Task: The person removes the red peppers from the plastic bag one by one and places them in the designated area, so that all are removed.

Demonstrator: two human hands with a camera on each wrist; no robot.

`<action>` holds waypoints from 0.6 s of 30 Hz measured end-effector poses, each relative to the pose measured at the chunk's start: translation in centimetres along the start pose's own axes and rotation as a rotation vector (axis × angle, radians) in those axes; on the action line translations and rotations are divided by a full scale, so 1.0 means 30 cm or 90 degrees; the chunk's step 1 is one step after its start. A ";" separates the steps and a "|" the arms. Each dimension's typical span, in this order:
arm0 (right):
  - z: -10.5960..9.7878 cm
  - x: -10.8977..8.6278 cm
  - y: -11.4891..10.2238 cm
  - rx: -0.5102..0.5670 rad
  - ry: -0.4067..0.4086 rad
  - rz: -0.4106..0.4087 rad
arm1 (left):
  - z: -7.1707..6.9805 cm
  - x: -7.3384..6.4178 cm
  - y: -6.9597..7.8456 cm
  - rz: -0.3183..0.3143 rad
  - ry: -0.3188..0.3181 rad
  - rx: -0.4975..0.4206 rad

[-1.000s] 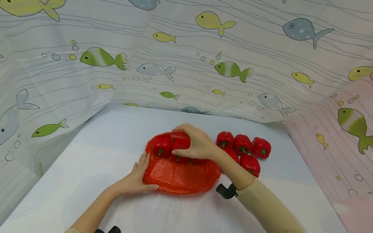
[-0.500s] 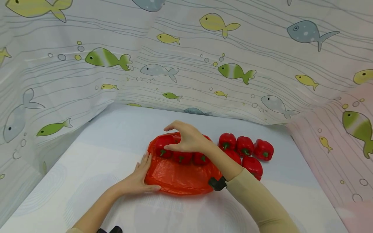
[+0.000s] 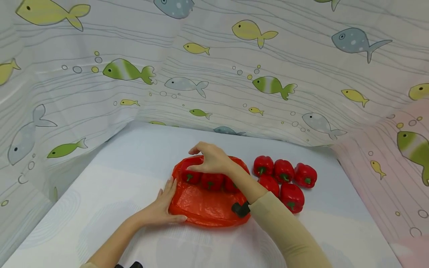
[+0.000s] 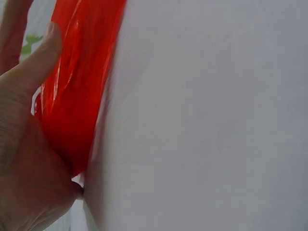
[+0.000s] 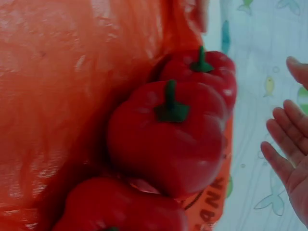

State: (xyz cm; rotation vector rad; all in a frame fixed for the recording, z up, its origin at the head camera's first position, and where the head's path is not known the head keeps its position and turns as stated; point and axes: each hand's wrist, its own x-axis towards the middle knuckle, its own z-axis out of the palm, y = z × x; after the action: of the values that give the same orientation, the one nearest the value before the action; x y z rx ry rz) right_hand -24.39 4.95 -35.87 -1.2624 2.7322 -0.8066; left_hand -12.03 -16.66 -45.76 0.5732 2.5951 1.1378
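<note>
An orange-red plastic bag [image 3: 204,204], spread wide with a raised rim, lies on the table. Along its far side sit a left red bell pepper [image 3: 190,178], a middle bell pepper [image 3: 211,183] and a right bell pepper [image 3: 229,185], partly behind my right arm. Above the left and middle peppers is my right hand [image 3: 212,159], thumb and fingers apart, holding nothing. In the right wrist view those fingers [image 5: 284,130] are clear of the peppers. My left hand [image 3: 161,209] rests against the bag's left side, fingers and thumb spread along the rim.
Several more red bell peppers [image 3: 292,197] are grouped on the white table [image 3: 127,178] just right of the bag. A fish-patterned curtain [image 3: 218,82] hangs behind the table and along both sides. Black lettering shows on the bag in the right wrist view.
My right hand has moved left from around the middle pepper, leaving the pepper in the bag. The left hand stays against the bag. The whole view has shifted slightly.
</note>
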 end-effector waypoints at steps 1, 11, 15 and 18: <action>0.007 0.000 0.003 -0.003 -0.008 0.008 | 0.001 -0.001 0.000 0.000 -0.001 0.000; 0.059 0.005 0.028 -0.070 -0.046 0.057 | 0.000 0.000 -0.001 0.000 -0.004 0.006; 0.081 0.015 0.028 -0.106 -0.045 0.069 | 0.002 0.000 -0.002 0.000 -0.004 0.004; 0.096 0.026 0.022 -0.136 -0.045 0.079 | 0.003 -0.002 -0.002 0.001 -0.002 0.002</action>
State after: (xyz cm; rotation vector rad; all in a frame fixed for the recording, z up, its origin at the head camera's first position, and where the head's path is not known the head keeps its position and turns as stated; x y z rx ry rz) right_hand -24.71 3.47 -38.53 -1.1119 2.8664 -0.4604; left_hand -11.96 -16.66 -45.87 0.5782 2.5953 1.1330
